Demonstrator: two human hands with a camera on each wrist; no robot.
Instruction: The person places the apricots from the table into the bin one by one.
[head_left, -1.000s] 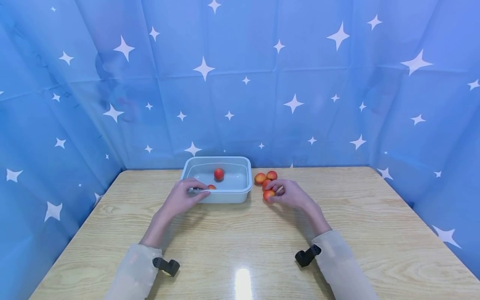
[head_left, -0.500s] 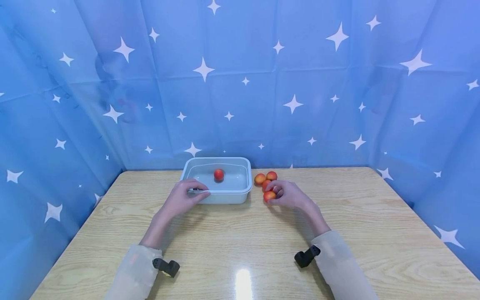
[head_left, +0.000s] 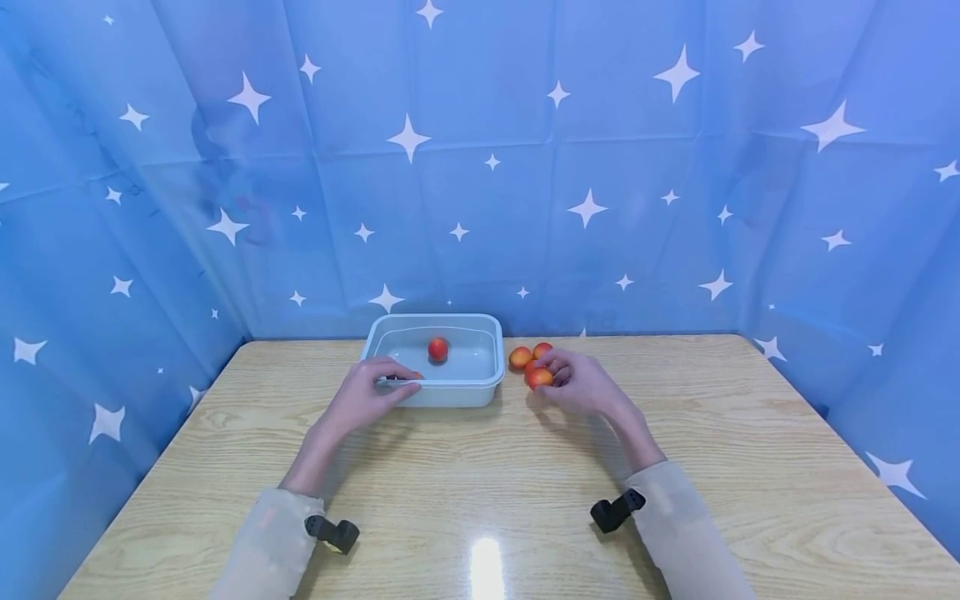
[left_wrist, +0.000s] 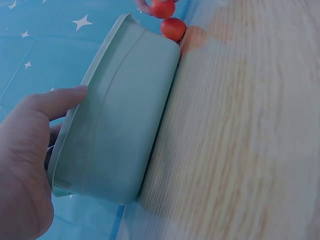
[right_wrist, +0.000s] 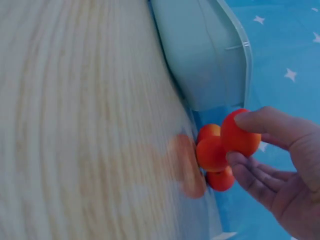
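In the head view a pale blue plastic tub (head_left: 465, 395) stands near the table's back edge. My left hand (head_left: 362, 396) pinches its front-left rim, with the thumb outside, as the left wrist view also shows. Inside the tub lies a red round fruit (head_left: 438, 349); a second one (head_left: 417, 376) is mostly hidden behind the left fingers. My right hand (head_left: 587, 385) pinches a red-and-yellow round fruit (right_wrist: 240, 134) between thumb and fingers, raised off the table. Close beside it several similar fruits (head_left: 521, 358) rest on the table, right of the tub.
The pale wooden table (head_left: 480, 467) extends in front of the tub and to both sides. A blue curtain (head_left: 480, 183) with white stars hangs right behind the table's back edge. Black cameras (head_left: 617, 510) sit on both wrists.
My right hand has lifted the nearest fruit slightly up from the table, toward the other fruits. My left hand stays on the tub's rim; the partly hidden fruit inside has shifted a little.
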